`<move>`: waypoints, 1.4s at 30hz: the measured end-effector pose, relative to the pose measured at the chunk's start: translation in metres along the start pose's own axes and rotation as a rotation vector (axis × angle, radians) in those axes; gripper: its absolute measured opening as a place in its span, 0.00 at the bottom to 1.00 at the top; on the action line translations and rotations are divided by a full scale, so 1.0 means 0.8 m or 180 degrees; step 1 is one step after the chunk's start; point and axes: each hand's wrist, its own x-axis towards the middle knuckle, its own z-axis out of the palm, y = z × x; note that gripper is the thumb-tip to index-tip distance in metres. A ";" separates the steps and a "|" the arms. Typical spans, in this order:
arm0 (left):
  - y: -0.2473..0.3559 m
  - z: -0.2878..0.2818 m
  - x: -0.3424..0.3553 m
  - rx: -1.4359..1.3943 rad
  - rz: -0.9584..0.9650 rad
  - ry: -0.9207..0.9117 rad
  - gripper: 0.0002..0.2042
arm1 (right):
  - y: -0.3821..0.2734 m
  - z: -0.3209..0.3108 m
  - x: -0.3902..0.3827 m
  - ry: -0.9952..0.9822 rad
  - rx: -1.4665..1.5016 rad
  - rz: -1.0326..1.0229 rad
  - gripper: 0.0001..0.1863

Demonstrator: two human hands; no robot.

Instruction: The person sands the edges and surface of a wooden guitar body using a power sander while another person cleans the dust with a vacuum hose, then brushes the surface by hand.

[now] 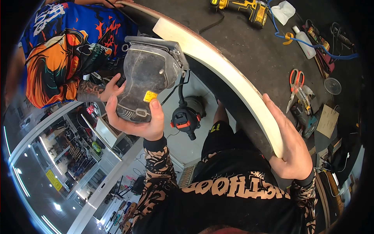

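Note:
In my left hand (pixel 136 124) is a dusty dark-grey electric sander (pixel 150 68) with a yellow label, raised beside a long board. Fingers and thumb wrap round its rear end, and its flat base plate faces up and right, close to the pale edge of the board. The long pale wooden board (pixel 230 76) stands on edge and looks curved, with a thin reddish-brown far side. My right hand (pixel 290 144) grips its near end, with the fingers stretched along the far side and the thumb on the near side.
Across the dark workbench (pixel 249 46) lie a yellow cordless drill (pixel 249 11), red-handled scissors (pixel 295 85), a white bottle (pixel 304 42) and a teal power tool (pixel 304 119). Another person in a blue-orange shirt (pixel 70 58) stands at the left. Below is a black-and-orange vacuum cleaner (pixel 186 119).

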 end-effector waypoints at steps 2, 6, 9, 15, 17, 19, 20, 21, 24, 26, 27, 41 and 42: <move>0.009 0.007 -0.003 -0.0024 -0.0101 0.0076 0.45 | 0.001 0.001 0.000 0.0003 -0.0006 -0.0013 0.64; 0.017 0.005 0.005 0.0213 0.0080 -0.0143 0.43 | 0.003 0.001 -0.002 0.0021 -0.0009 -0.0016 0.64; 0.019 0.010 0.003 0.0174 0.0094 -0.0103 0.41 | 0.003 0.002 -0.002 0.0016 -0.0006 -0.0007 0.64; 0.035 0.002 -0.011 0.0587 -0.0033 -0.0226 0.42 | 0.001 0.003 -0.001 -0.0071 0.0081 0.0059 0.62; 0.038 0.009 -0.022 0.0657 0.0070 -0.0129 0.43 | 0.002 0.005 -0.001 -0.0077 0.0065 0.0036 0.63; 0.041 0.014 -0.025 0.0560 0.0135 0.0053 0.44 | 0.003 0.007 -0.002 0.0015 -0.0051 -0.0053 0.64; 0.045 0.013 -0.022 0.0648 0.0333 -0.0069 0.44 | 0.002 0.006 -0.002 0.0011 -0.0053 -0.0050 0.64; 0.048 0.012 -0.020 0.0739 0.0536 -0.0191 0.44 | 0.001 0.005 -0.003 0.0006 -0.0029 -0.0031 0.64; 0.042 0.009 -0.025 0.0749 0.0390 -0.0072 0.43 | 0.002 0.006 -0.003 -0.0003 -0.0022 -0.0050 0.64; 0.037 -0.002 -0.026 0.0857 0.0292 -0.0112 0.43 | 0.003 0.008 -0.004 -0.0003 -0.0040 -0.0085 0.64; 0.040 -0.003 -0.026 0.0857 0.0289 -0.0113 0.43 | 0.003 0.009 -0.004 -0.0004 -0.0049 -0.0070 0.64; 0.052 -0.001 -0.039 0.1026 0.0382 -0.0240 0.44 | 0.002 0.015 -0.005 0.0076 0.0014 -0.0025 0.64; 0.058 0.004 -0.040 0.0904 0.0379 -0.0237 0.44 | 0.000 0.016 -0.005 0.0079 0.0008 -0.0015 0.64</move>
